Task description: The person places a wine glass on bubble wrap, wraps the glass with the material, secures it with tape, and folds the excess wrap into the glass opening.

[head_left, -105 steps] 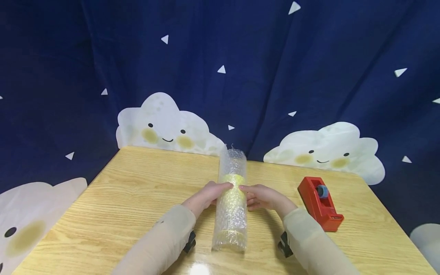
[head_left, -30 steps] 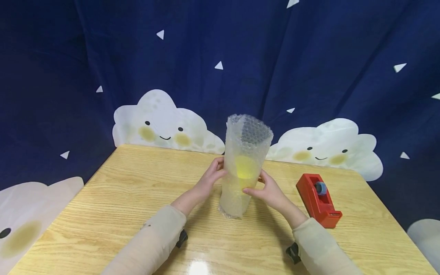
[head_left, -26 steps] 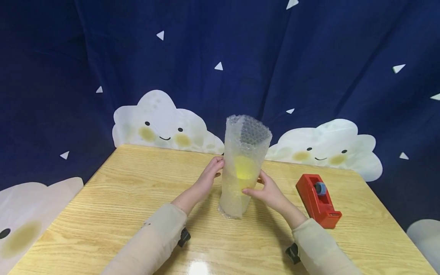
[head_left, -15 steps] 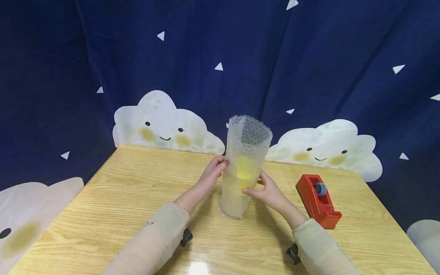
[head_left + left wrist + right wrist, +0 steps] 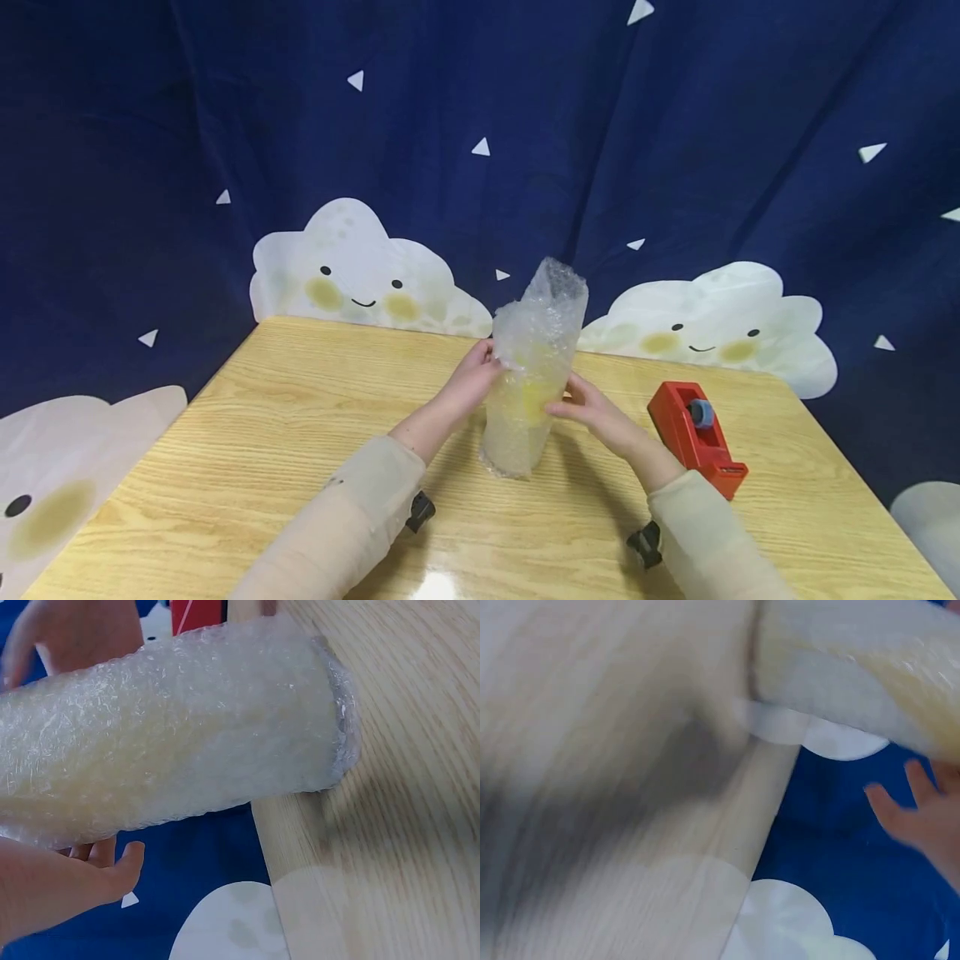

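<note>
A roll of bubble wrap (image 5: pixel 521 437) stands upright, leaning slightly, on the wooden table, its lower end at the tabletop. Through the wrap shows something yellow (image 5: pixel 534 402), its shape blurred. On the left, the upper rim is crumpled inward, while the right side rises higher. My left hand (image 5: pixel 472 379) grips the roll's left side near the top, fingertips partly hidden behind it. From the right my right hand (image 5: pixel 600 417) holds it, thumb on the front and fingers behind. In the left wrist view, the wrap (image 5: pixel 187 735) lies between both hands.
A red tape dispenser (image 5: pixel 697 437) with a blue-rimmed roll sits on the right of the table (image 5: pixel 300 417). Behind the table's far edge hangs a dark blue curtain (image 5: pixel 420 150) with white clouds and triangles.
The roll lay flat 3.5 s ago and was raised to stand. In the last half second its left top rim has been folded inward; my left hand moved slightly right.
</note>
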{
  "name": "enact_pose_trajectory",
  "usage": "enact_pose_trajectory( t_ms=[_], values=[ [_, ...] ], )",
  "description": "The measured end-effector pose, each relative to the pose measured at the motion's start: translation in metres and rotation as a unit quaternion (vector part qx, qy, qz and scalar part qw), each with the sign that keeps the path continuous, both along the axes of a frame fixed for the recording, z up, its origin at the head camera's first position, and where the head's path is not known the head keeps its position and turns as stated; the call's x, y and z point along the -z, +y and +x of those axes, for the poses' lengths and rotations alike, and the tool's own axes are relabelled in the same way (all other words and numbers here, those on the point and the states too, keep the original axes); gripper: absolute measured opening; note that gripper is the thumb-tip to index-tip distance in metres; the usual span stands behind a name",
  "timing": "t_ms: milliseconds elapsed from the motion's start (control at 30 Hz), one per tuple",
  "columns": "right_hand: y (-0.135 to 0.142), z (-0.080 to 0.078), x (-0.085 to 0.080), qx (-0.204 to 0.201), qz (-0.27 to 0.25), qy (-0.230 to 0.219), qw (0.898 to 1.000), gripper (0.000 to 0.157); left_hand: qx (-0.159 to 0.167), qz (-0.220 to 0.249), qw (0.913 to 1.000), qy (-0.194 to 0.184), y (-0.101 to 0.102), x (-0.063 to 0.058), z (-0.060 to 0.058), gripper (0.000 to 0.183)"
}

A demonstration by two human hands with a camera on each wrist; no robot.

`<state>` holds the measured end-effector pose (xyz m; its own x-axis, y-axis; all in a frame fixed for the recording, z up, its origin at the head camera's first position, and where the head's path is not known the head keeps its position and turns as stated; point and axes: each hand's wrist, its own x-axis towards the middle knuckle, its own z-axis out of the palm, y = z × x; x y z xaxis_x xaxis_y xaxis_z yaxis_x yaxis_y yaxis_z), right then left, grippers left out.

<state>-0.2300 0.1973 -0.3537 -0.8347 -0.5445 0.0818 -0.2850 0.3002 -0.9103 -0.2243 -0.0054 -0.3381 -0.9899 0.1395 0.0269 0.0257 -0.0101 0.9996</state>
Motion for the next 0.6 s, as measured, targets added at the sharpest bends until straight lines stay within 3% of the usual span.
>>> enact_pose_trajectory(
  t_ms=[100, 167, 333, 467, 600],
  values=[
    [0.002, -0.001, -0.009, -0.039, -0.056, -0.062, 0.996, 0.062, -0.009, -0.005, 0.9999, -0.009, 0.002, -0.002, 0.001, 0.04],
    [0.0, -0.002, -0.013, -0.041, -0.07, -0.092, 0.992, 0.067, -0.013, -0.01, 0.9998, -0.012, 0.002, -0.003, 0.001, 0.04],
    [-0.012, -0.001, -0.02, 0.036, -0.063, -0.142, 0.987, 0.057, -0.015, -0.012, 0.9997, -0.013, 0.002, -0.002, 0.002, 0.04],
    [-0.022, 0.001, -0.023, 0.105, -0.049, -0.133, 0.984, 0.04, -0.006, -0.004, 1.0, -0.001, 0.002, 0.0, 0.003, 0.037],
    [-0.03, 0.005, -0.026, 0.16, -0.039, -0.12, 0.979, 0.034, 0.017, 0.011, 0.9998, 0.002, -0.001, 0.002, 0.003, 0.041]
  ],
)
